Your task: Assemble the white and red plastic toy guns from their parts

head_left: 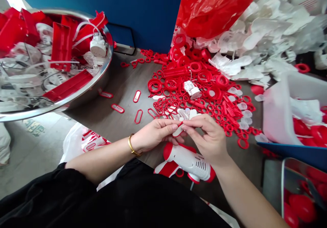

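Observation:
Between the fingertips of my left hand (155,132) and my right hand (209,136) is a small white oval plate with a red rim (178,130). Both hands pinch it, thumbs on its near side; part of it is hidden by the fingers. Just below lies a white and red device shaped like a hair dryer (189,160). Beyond the fingers are loose white oval plates (192,113) and empty red oval frames (138,116). Framed oval plates, one a red-edged plate (118,108) and another a smaller-looking plate (137,96), lie to the left.
A metal basin (108,56) heaped with red and white parts stands at the left. A pile of red rings and parts (201,81) spreads behind my hands. White plastic pieces (276,34) heap at the back right, near a red bag (214,6) and a translucent bin (278,109).

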Available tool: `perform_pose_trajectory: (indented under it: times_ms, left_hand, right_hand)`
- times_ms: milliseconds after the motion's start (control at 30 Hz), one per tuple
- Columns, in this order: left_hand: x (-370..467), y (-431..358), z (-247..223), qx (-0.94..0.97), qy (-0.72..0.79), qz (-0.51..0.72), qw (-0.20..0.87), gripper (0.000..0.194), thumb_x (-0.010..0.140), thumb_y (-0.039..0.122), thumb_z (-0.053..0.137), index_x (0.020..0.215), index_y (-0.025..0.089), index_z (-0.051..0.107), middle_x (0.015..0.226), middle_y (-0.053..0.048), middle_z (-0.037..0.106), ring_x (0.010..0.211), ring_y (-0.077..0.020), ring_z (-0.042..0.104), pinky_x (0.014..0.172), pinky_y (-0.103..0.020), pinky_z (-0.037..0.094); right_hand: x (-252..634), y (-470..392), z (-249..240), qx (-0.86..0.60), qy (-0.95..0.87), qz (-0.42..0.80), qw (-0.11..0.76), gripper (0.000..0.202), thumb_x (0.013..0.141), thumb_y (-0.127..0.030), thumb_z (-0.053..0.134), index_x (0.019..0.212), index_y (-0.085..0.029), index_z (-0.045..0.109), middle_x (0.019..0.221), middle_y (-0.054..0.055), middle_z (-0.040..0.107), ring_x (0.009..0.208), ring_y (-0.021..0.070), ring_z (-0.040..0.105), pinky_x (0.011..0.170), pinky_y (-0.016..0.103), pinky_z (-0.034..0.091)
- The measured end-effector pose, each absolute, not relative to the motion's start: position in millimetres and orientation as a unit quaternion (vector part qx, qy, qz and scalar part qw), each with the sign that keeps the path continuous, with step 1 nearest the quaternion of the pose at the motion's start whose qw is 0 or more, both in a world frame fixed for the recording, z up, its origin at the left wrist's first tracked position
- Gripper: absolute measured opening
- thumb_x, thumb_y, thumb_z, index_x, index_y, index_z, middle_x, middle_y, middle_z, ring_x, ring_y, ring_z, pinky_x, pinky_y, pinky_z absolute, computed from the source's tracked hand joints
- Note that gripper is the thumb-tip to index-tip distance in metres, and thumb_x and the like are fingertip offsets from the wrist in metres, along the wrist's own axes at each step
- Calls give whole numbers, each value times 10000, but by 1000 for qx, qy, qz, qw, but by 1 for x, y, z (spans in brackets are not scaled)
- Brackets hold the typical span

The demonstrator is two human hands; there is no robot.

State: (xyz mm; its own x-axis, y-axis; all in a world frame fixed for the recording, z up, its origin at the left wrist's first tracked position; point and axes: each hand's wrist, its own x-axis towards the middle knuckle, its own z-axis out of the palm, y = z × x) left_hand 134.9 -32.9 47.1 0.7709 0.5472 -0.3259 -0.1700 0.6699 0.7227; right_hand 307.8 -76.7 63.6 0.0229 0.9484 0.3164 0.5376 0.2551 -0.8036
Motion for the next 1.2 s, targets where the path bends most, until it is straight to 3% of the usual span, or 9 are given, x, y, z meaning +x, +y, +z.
perform_pose_trajectory:
  times_ms: [133,233,367,500,667,767,867,1033,1200]
  left_hand:
    - [135,-37,46,384,308,247,834,344,777,428,714,905,120,629,698,-25,677,610,-107,642,603,-216,519]
    - [133,-37,40,419,363,280,784,325,801,432,676,863,134,564,736,-20,667,552,-84,597,528,-195,476]
    - [125,-36,33,504,407,259,716,272,895,403,536,991,149,533,754,10,603,537,-49,460,498,-169,370]
    - [105,-35,34,575,435,226,655,327,939,403,423,1027,141,596,693,29,497,582,-71,414,561,-196,356]
    - [60,-29,37,694,489,170,500,362,937,387,376,979,147,644,698,-11,558,641,-132,495,647,-268,410]
    - [46,-22,32,792,530,163,255,330,898,359,465,1095,157,635,990,-107,634,917,-243,546,838,-401,422]
    - [56,-9,24,839,512,155,103,311,874,287,532,1162,203,618,1279,-139,535,1163,-325,441,939,-510,368]
    - [77,9,22,878,424,157,158,119,876,237,550,868,188,658,1200,-105,597,1171,-319,468,943,-515,381]
    - [101,-7,38,693,423,285,510,162,905,245,473,999,154,570,819,-28,641,741,-143,626,728,-298,510]
  right_hand:
    - [315,-85,58,-539,-698,198,428,211,861,-230,618,1036,-287,720,940,42,641,849,169,642,737,321,553]
    - [329,-89,51,-573,-688,274,351,292,904,-260,530,1165,-257,660,1028,46,686,885,176,669,774,329,549]
    - [336,-81,36,-704,-618,301,182,175,848,-359,586,882,-224,692,757,11,717,690,184,673,666,319,526]
    - [331,-71,26,-731,-635,234,95,219,741,-425,696,719,-218,626,705,25,690,671,212,647,603,320,468]
    - [343,-82,23,-719,-603,291,186,157,779,-374,644,747,-221,627,716,1,688,594,159,623,578,280,460]
    - [343,-79,25,-695,-596,340,214,141,795,-354,617,829,-233,682,757,-1,711,638,163,645,631,289,490]
    - [335,-66,26,-666,-624,348,215,189,818,-291,555,880,-236,724,853,31,720,717,180,658,692,321,507]
    - [341,-71,16,-669,-548,424,271,218,798,-298,589,969,-197,679,829,40,702,685,166,645,642,311,520]
    - [335,-83,32,-628,-544,417,369,121,819,-326,636,872,-232,691,846,19,692,763,166,647,683,309,533]
